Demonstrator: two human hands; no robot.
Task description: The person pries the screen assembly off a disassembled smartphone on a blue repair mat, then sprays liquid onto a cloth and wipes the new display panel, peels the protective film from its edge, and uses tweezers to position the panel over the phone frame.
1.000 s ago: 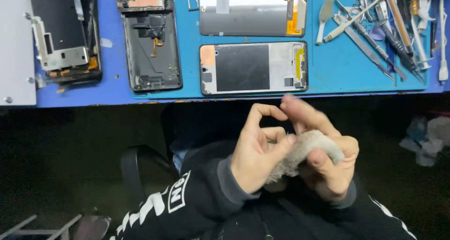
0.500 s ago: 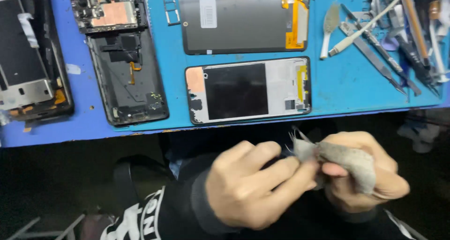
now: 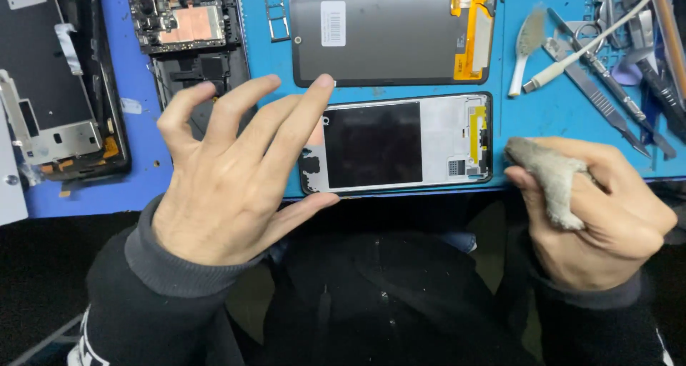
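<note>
On the blue work mat point(image 3: 543, 116), close to its near edge, lies a flat phone frame point(image 3: 400, 144), a rounded rectangle with a matte black square in its middle, pale grey plastic around it and a yellow flex strip by its right end. Over the frame's left end hovers the left hand point(image 3: 229, 173), released, fingers spread wide and holding nothing; whether the fingertips touch the frame cannot be told. Just right of the frame, at the mat's edge, the right hand point(image 3: 600, 216) is clenched around a wad of grey, soft-looking cloth point(image 3: 554, 173), whose blunt tip pokes out toward the frame's right end. Beyond the frame, parallel to it, sits a smooth dark grey display panel point(image 3: 386, 34) with an orange flex strip on its right end and a small white label. Left of the frame lies an opened phone body point(image 3: 193, 44) with an exposed circuit board and a copper-coloured patch. Further left rests another black phone shell point(image 3: 57, 87) with a bare metal bracket. Right of the display panel lie a small white brush point(image 3: 527, 48) and slim metal tweezers point(image 3: 607, 102)
</note>
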